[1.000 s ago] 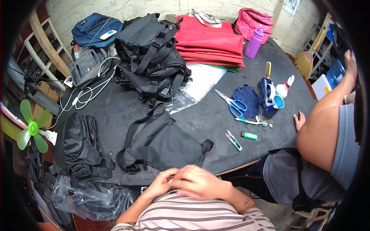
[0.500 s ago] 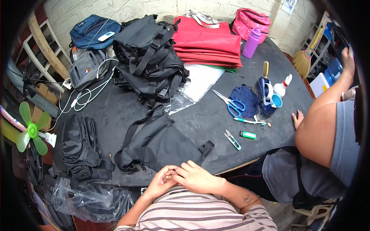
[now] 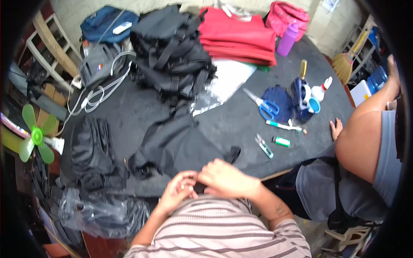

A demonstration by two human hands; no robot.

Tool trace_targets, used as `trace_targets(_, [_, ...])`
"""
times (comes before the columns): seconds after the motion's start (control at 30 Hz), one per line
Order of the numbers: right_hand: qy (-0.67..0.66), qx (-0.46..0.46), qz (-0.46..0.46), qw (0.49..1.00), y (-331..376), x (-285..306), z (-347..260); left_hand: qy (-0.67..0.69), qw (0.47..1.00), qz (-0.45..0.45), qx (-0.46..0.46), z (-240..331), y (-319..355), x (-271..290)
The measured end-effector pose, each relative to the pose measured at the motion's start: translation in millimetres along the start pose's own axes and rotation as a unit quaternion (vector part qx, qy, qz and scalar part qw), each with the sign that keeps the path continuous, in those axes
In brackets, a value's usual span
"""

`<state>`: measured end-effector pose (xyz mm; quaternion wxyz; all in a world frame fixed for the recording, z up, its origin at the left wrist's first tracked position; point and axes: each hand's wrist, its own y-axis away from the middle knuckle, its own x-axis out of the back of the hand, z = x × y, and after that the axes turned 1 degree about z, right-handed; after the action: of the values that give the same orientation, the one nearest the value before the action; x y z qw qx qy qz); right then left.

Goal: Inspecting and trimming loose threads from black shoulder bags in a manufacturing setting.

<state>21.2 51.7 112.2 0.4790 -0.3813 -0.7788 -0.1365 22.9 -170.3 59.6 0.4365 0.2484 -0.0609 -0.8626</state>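
At the table's front edge, close to my striped shirt, both my hands are held near each other. My left hand has loosely bent fingers, somewhat apart, and a ring on one of them. Nothing shows in it. My right hand reaches across toward the left one, thumb and fingers apart, palm hidden; I see nothing held there either. Motion blurs both slightly. Just beyond them a black fabric bag lies flattened, its strap trailing toward the back. To the right lie small thread snips and a green cylinder.
Blue-handled scissors, a toothbrush and a white bottle lie or stand right. Black bags and folded red fabric are piled behind. Another person's hand rests at the right edge; a green fan stands left.
My hands have drawn slightly apart from where their fingers met. The view has shifted, so the table's things sit higher and a little farther right. Nothing on the table has visibly moved.
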Motion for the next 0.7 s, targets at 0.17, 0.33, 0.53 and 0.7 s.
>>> trace_targets(0.17, [-0.056, -0.027, 0.013, 0.998, -2, 13, 18, 0.024, 1.0, -0.003, -0.014, 11, -12, -3])
trace_targets(0.33, [-0.006, -0.014, 0.008, 1.0, -8, 7, 9, 0.025, 0.999, 0.02, -0.027, -3, -14, 0])
trace_targets(0.53, [0.139, 0.07, 0.058, 0.986, -11, -16, -9, 0.021, 0.998, 0.05, -0.013, -4, -10, -3])
trace_targets(0.7, [0.124, 0.073, 0.022, 0.989, -10, -26, -6, -0.013, 0.999, 0.029, -0.02, -1, -10, -4])
